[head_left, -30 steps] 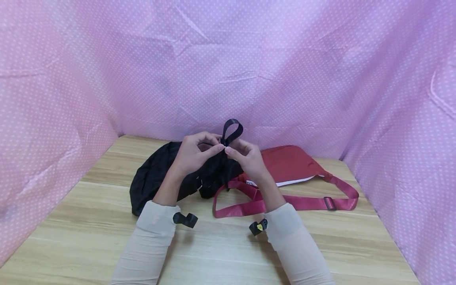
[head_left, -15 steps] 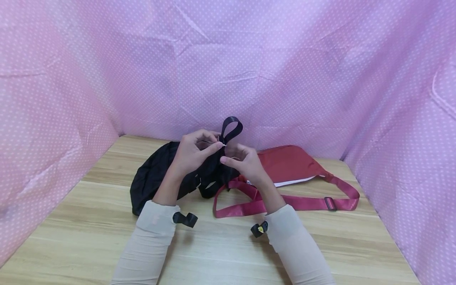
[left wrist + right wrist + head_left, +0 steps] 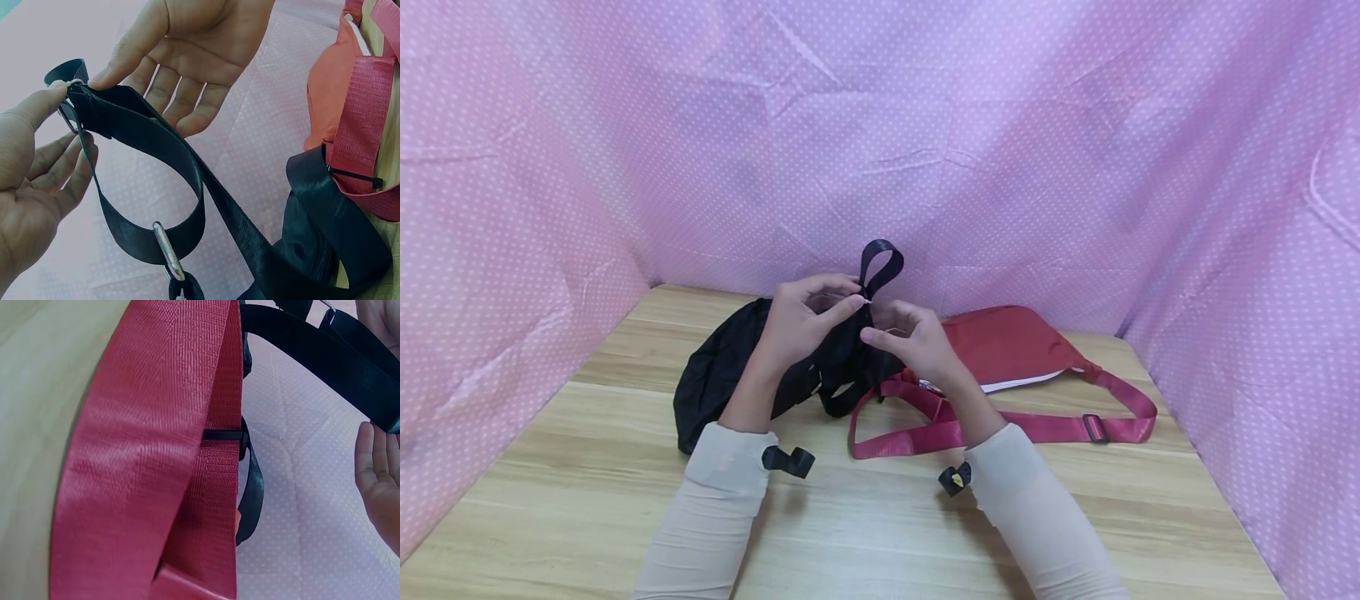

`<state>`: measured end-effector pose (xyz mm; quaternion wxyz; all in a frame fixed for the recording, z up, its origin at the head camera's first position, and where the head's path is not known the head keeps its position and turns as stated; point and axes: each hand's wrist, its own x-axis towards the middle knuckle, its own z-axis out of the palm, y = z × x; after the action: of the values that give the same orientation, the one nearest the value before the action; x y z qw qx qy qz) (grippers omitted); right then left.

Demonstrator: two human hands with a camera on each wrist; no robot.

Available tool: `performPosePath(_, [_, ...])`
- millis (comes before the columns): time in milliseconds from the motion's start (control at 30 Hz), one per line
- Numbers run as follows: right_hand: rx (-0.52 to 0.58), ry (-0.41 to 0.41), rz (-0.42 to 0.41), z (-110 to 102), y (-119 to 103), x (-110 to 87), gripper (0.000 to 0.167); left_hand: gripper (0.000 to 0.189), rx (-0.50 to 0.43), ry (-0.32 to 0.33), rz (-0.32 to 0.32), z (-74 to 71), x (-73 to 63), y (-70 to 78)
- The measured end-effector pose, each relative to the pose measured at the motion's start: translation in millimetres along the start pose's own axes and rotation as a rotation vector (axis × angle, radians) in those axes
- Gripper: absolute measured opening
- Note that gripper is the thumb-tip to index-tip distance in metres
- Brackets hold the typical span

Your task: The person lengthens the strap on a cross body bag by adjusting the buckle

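In the head view, my left hand (image 3: 793, 325) pinches a black bag strap (image 3: 895, 265) at its small metal slider (image 3: 866, 301), thumb on top. A narrow loop of the strap stands up above the pinch. My right hand (image 3: 923, 340) is just right of it, thumb tip close by the strap below the slider. The left wrist view shows the right hand's fingers (image 3: 178, 103) loosely extended behind the strap, and a larger strap loop hanging through a metal ring (image 3: 167, 250). The black bag (image 3: 718, 379) lies on the table, partly behind the left hand and forearm.
Right of the hands lies a red bag (image 3: 1011, 342) with a white zipper. Its crimson strap (image 3: 1045, 428) curves across the wooden table (image 3: 865, 533), passing under the right forearm. Pink dotted cloth (image 3: 880, 125) encloses the back and sides.
My right hand has let go near the slider and moved slightly down, its thumb and fingers spread wider. The small strap loop has risen and shifted a little left; the left hand keeps its pinch.
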<state>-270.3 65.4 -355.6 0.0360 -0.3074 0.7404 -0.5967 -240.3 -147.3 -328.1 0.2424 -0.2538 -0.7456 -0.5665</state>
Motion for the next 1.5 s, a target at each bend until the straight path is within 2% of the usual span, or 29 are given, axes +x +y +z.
performPosePath(567, [-0.058, -0.005, 0.005, -1, -2, 1.6, 0.042, 0.011, -0.007, 0.027, 0.036, -3.1, -0.2, -2.5])
performPosePath(1067, [-0.039, -0.107, -0.011, 5, 11, -8.9, 0.037, 0.011, -0.053, 0.036, 0.072, -1.7, -1.3, -4.1])
performPosePath(1333, [-0.141, -0.204, 0.042, 9, 22, -21.7, 0.042, 0.011, -0.075, 0.043, 0.086, -1.4, -0.1, -2.7])
performPosePath(1500, [-0.154, -0.222, 0.010, 7, 21, -20.5, 0.044, 0.011, -0.080, 0.039, 0.075, -1.3, -0.1, -1.0])
